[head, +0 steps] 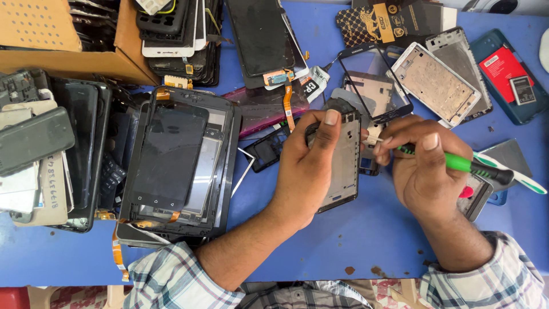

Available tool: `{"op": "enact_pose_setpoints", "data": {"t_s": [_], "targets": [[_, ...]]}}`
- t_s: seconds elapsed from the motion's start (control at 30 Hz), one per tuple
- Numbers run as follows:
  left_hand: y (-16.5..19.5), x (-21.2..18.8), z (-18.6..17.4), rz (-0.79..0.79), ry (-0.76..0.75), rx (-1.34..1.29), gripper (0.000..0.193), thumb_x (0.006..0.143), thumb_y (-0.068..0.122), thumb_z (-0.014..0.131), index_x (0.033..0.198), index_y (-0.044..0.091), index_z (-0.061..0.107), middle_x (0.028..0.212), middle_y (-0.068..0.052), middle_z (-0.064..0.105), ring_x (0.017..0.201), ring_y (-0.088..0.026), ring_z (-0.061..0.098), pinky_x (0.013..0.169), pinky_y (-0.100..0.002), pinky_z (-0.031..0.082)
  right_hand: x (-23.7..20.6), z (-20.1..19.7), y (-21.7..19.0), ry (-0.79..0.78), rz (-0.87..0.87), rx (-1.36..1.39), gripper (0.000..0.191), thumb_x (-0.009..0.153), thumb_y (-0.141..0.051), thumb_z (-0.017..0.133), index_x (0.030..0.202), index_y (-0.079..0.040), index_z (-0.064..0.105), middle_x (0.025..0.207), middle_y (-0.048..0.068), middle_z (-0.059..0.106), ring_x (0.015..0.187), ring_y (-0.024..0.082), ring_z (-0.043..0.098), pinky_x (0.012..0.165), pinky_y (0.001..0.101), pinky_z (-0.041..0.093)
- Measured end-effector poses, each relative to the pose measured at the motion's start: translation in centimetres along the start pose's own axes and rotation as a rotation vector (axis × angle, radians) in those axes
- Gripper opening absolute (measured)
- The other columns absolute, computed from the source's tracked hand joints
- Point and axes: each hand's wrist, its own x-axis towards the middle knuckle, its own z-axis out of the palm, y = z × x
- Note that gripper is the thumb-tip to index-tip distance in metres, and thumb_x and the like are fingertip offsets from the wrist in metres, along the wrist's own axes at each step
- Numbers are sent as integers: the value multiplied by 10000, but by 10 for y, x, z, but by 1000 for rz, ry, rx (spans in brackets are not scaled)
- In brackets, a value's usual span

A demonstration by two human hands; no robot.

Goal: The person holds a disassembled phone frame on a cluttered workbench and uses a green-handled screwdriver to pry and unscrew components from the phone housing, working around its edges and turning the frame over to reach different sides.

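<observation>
Both hands are busy: the left hand (309, 166) grips a phone frame (341, 166) just above the blue worktop (366, 229), while the right hand (420, 171) pinches a green-handled screwdriver (457, 163), tip at the frame's upper edge. Already stripped of its screen, the frame seems well into disassembly, with small parts probably left.

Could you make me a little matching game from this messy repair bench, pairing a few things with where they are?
Things:
1. phone frame
2. green-handled screwdriver
3. cardboard box
4. red card

Places:
A. top left corner of the blue table
B. in the left hand
C. far right, on a teal case
D. in the right hand

Pairs: 1-B, 2-D, 3-A, 4-C
</observation>
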Motion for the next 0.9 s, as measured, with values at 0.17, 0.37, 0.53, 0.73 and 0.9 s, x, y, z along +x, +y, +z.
{"op": "enact_pose_setpoints", "data": {"t_s": [0.17,0.37,0.53,0.73,0.9], "targets": [[-1,1,0,-22,51,6,362,1090,387,509,1038,46,620,881,17,644,783,-39,537,710,-229,476,4,9,-3,-2,-22,-77,295,1174,-218,585,1090,64,590,1056,188,640,825,183,628,733,296,535],[3,0,-2,45,62,56,424,1063,416,504,1222,52,650,1037,11,671,961,-49,584,867,-213,490,7,20,-16,-107,-80,-222,206,1097,-34,625,1269,-9,516,1142,141,645,1026,147,676,895,272,607],[7,-1,0,70,53,27,336,1059,289,615,1272,30,639,1089,-27,684,1016,-91,613,917,-245,504,12,21,-26,-141,-101,-425,202,1014,24,706,1202,-6,639,1167,138,657,1070,173,678,942,281,575],[12,-1,7,72,-9,-4,315,970,105,717,1263,28,633,1145,-51,722,1071,-110,670,956,-276,548,17,17,-33,-103,-161,-518,178,946,23,753,1113,-15,705,1180,130,706,1052,187,703,917,276,568],[10,-1,8,71,-52,15,319,968,64,725,1274,6,655,1156,-54,729,1074,-110,676,964,-283,556,18,12,-32,-120,-192,-494,175,947,29,750,1110,-18,705,1165,120,716,1052,193,712,934,287,573]]}}
